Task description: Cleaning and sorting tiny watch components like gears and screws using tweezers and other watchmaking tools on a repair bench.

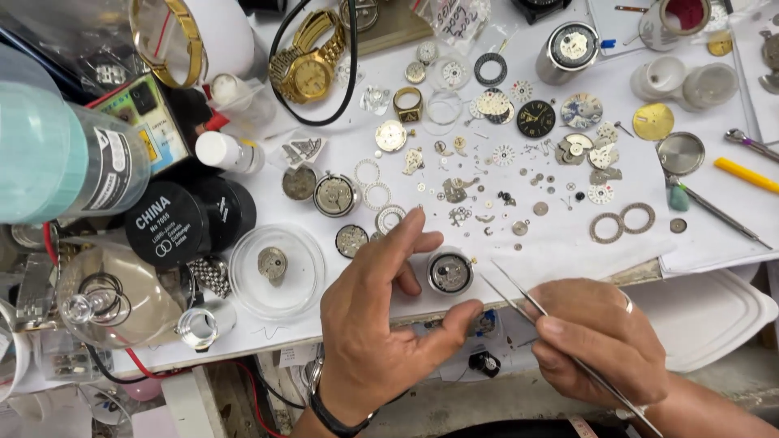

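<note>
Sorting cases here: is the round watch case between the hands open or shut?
Open: the watch case shows its bare movement, uncovered, between left hand and right hand.

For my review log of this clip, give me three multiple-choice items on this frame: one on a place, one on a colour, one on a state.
1. Where does the round watch movement lie?
A. between the two hands on the white sheet
B. inside the clear dish
C. on the yellow tool

2. What colour is the wristwatch at the top, by the black cable?
A. blue
B. gold
C. red

3. What does the right hand hold?
A. nothing
B. a glass bottle
C. metal tweezers

Answers:
1 A: the movement sits on the white sheet, just beside the left hand and ahead of the tweezer tips.
2 B: its case and bracelet are gold.
3 C: the fingers pinch the tweezers, tips pointing toward the movement.
</note>
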